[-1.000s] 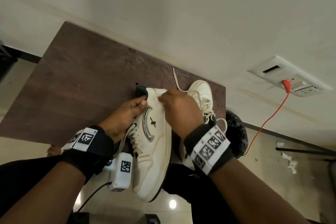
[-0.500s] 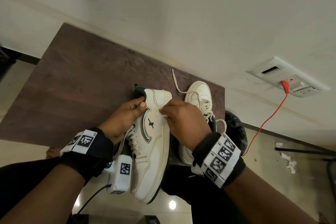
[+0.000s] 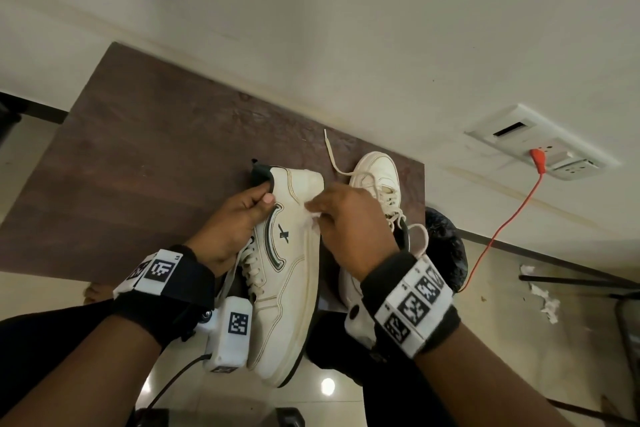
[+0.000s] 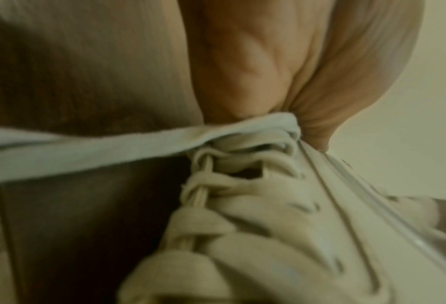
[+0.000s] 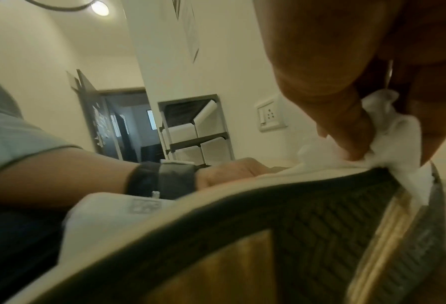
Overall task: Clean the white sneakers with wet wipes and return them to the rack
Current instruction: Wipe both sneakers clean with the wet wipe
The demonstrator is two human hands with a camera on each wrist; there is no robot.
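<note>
A white sneaker with a dark green stripe lies on its side, heel on the brown table and toe toward me. My left hand grips its collar near the dark heel tab, thumb on the side panel; up close its laces show under the palm. My right hand pinches a crumpled white wet wipe and presses it on the sneaker's side near the sole edge. From the right wrist the wipe sits under the fingers above the dark ribbed sole. The second sneaker rests upright on the table behind my right hand.
A black bag sits beyond the table's right edge. An orange cable hangs from a wall socket. Crumpled white scraps lie on the floor at right. A shelf rack stands against the far wall.
My right hand has slid with the wipe along the sneaker's side, away from the heel. The left hand keeps the same hold on the collar.
</note>
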